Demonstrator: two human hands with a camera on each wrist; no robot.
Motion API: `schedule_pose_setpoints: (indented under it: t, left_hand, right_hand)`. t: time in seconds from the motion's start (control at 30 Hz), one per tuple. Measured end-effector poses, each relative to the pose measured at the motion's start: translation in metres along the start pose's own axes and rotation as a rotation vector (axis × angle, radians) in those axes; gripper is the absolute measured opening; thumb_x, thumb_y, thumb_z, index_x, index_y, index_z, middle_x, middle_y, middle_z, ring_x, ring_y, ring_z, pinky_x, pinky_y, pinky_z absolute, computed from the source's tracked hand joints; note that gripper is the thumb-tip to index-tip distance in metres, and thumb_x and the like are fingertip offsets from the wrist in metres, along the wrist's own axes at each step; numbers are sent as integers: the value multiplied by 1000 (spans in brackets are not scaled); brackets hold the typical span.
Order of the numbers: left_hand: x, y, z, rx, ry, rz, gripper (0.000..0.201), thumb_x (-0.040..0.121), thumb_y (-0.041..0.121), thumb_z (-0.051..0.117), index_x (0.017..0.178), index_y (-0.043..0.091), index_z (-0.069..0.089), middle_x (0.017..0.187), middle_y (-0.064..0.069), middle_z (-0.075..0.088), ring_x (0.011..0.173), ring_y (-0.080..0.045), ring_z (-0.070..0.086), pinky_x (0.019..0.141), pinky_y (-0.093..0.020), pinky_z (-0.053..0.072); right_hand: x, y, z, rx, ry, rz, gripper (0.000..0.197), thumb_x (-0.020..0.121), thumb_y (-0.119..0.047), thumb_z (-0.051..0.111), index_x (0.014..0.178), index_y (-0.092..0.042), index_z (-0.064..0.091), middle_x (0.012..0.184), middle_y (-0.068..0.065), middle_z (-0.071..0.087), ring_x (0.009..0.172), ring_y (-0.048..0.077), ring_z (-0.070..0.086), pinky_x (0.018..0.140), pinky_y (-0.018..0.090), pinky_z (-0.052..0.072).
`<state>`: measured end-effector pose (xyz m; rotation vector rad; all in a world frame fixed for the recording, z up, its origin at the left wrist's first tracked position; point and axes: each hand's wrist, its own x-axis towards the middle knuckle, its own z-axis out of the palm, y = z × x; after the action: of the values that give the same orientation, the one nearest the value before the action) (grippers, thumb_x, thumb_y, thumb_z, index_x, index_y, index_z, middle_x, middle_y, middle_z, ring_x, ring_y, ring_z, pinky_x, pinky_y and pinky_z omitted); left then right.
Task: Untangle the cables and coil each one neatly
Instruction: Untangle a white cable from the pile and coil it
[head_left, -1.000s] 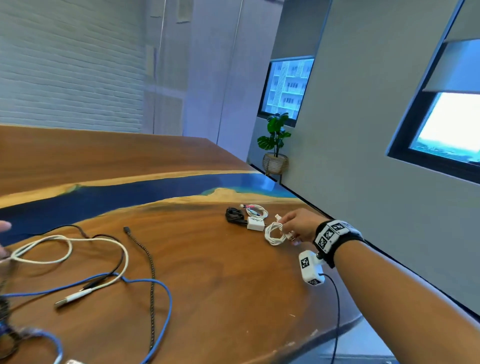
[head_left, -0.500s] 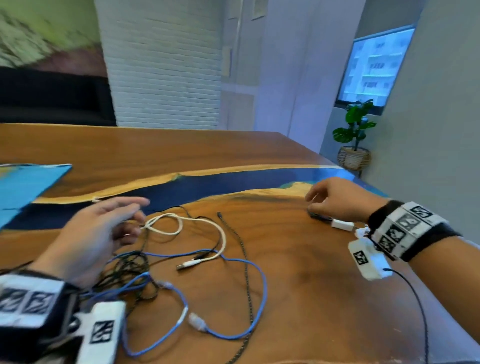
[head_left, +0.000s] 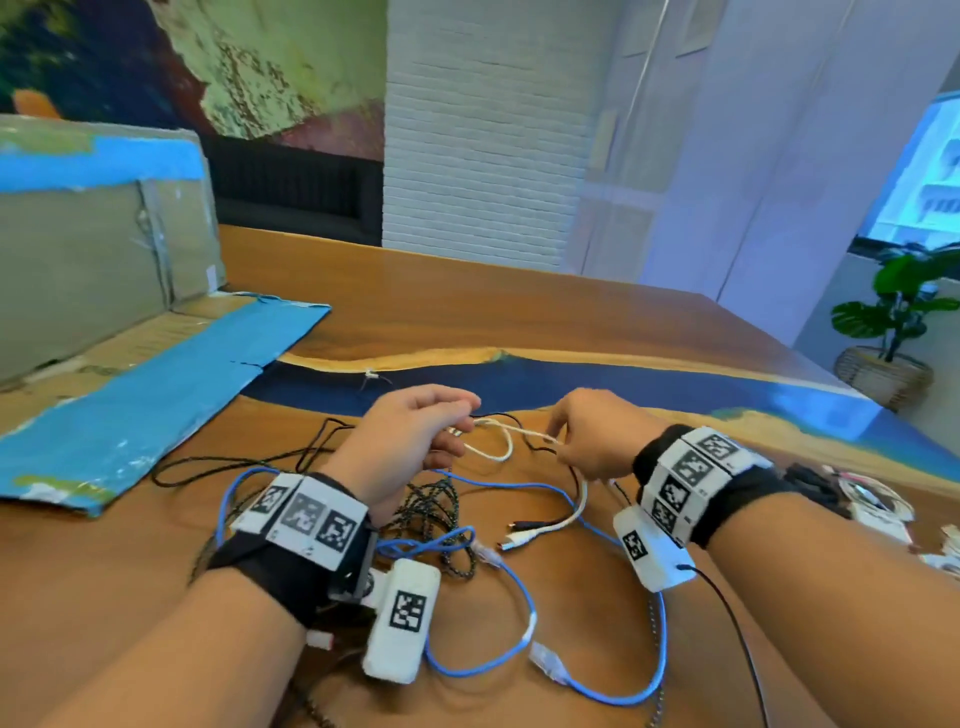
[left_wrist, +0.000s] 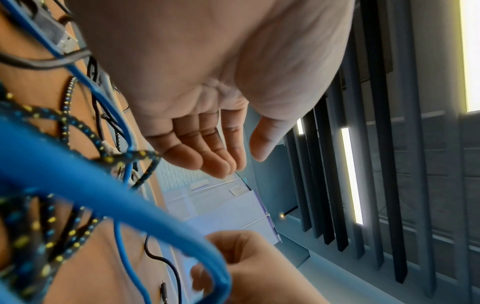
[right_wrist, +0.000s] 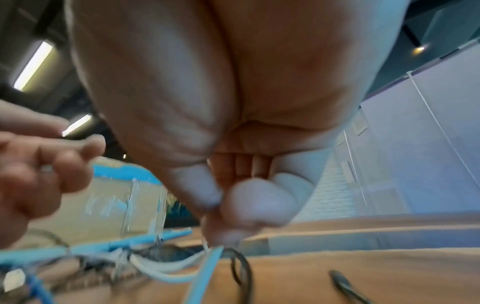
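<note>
Wooden worktop (head_left: 597, 322) carries the tangle. Left hand (head_left: 410, 441) and right hand (head_left: 592, 441) each pinch the white cable (head_left: 493, 447) at 12 o'clock (blue cable (head_left: 519, 613) beneath). Pulling risks tightening knots.

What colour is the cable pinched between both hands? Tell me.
White. The white cable shows best in the head view, looping between the left hand and right hand.

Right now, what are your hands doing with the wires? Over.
Left hand and right hand both pinch the white cable. Blue cable and braided cable lie tangled beneath.
</note>
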<state>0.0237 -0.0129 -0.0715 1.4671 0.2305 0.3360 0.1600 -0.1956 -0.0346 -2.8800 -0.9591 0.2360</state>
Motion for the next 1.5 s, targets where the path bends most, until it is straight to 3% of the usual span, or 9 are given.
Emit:
schedule_pose_setpoints:
  t: [0.17, 0.3, 0.5, 0.67, 0.77, 0.87, 1.0, 1.17, 1.5]
  left_hand:
    - [3, -1, -5, -130, 66, -49, 18, 102, 21, 62, 116, 12, 68, 100, -8, 68, 79, -20, 66, 74, -33, 55]
    - [4, 1, -5, -148, 91, -32, 42, 102, 30, 62, 141, 21, 49, 110, -8, 64, 73, -19, 67, 68, -33, 53]
    - [4, 1, -6, -195, 195, 78, 50, 97, 25, 69, 138, 33, 41, 102, -12, 65, 62, -20, 59, 58, -34, 47]
    - [10, 0, -13, -184, 344, 93, 57, 96, 20, 69, 142, 38, 41, 84, -3, 62, 54, -15, 49, 55, -31, 44]
    - [9, -2, -9, -122, 216, 44, 32, 98, 20, 65, 130, 23, 66, 81, -1, 57, 54, -13, 46, 54, -30, 39]
    - [5, -7, 1, -53, 159, 39, 20, 98, 17, 66, 115, 22, 76, 89, -3, 60, 62, -14, 51, 55, -29, 42]
    - [5, -8, 4, -73, 176, 28, 35, 95, 9, 69, 126, 24, 67, 115, -3, 57, 84, -21, 62, 61, -30, 49]
    - [6, -5, 0, -129, 274, 41, 38, 91, 8, 72, 122, 24, 55, 98, -9, 58, 68, -17, 55, 55, -30, 46]
    - [1, -7, -1, 10, 142, -8, 15, 94, 25, 73, 103, 15, 80, 80, -2, 61, 61, -14, 49, 52, -28, 43]
  right_hand:
    - [-8, -16, -24, 742, 359, -207, 15, 100, -14, 65, 89, -15, 75, 67, 15, 67, 50, 22, 60, 47, 33, 54]
    - [-29, -33, -19, 1206, 240, -470, 17, 94, -3, 66, 97, -11, 80, 71, 12, 56, 50, 21, 50, 44, 31, 46]
    - [-28, -20, 18, 1212, 156, -529, 21, 81, -21, 71, 97, -18, 84, 73, 9, 62, 60, 21, 45, 50, 33, 40]
    - [-26, 0, 35, 1116, 97, -517, 22, 85, -12, 70, 96, -25, 85, 87, 18, 73, 71, 17, 51, 61, 36, 40]
    - [-23, 8, 39, 1173, 45, -467, 20, 97, -9, 62, 104, -4, 80, 73, 8, 67, 68, 18, 48, 61, 31, 41]
    - [-22, 8, 42, 1152, 24, -455, 32, 94, -32, 62, 95, -8, 83, 68, -4, 56, 69, 24, 45, 62, 33, 42]
    - [-25, 2, 44, 1149, -3, -518, 30, 81, -42, 72, 82, -15, 84, 78, 3, 63, 77, 29, 49, 70, 41, 45]
    - [-28, -2, 46, 1180, -25, -549, 22, 72, -36, 73, 66, -15, 79, 76, 1, 68, 75, 22, 55, 71, 35, 48]
    - [-25, -2, 51, 1269, 46, -522, 17, 78, -13, 65, 75, -17, 80, 89, 5, 75, 90, 18, 66, 86, 33, 47]
